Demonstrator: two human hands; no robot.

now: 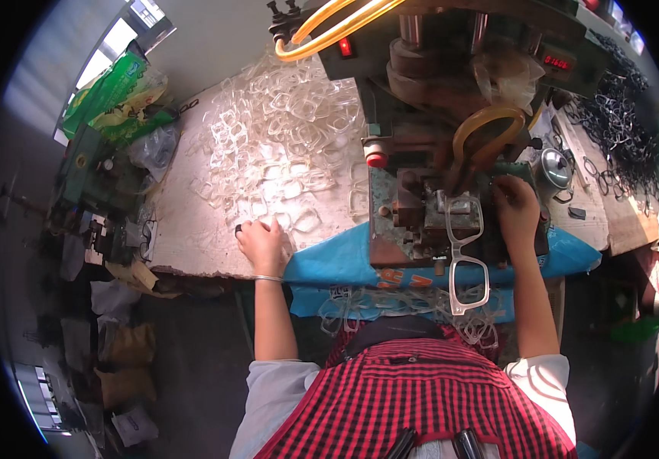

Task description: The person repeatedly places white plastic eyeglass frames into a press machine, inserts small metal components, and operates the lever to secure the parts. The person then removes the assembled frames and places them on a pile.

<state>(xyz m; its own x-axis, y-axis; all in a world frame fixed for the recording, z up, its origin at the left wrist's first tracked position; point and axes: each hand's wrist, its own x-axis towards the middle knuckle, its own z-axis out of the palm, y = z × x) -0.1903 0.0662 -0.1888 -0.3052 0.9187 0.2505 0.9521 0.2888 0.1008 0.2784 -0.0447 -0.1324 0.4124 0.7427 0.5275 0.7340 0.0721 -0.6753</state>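
A clear eyeglass frame [470, 284] sits in the machine's fixture [452, 222] by one end, its near rim hanging out over the front edge. My right hand [517, 210] is at the right side of the fixture, fingers curled around something dark I cannot make out. On the table to the left rests my left hand [260, 243], its thumb and fingers apart, beside the nearest pieces of a pile of clear eyeglass frames [284, 115]. No frame shows plainly between its fingers.
The press [452, 53] with yellow hoses [337, 30] rises behind the fixture. A red button [376, 160] is at its left. Blue sheeting [329, 260] covers the front edge, with more clear frames below. A lidded metal pot [556, 167] and black frames [616, 122] lie right.
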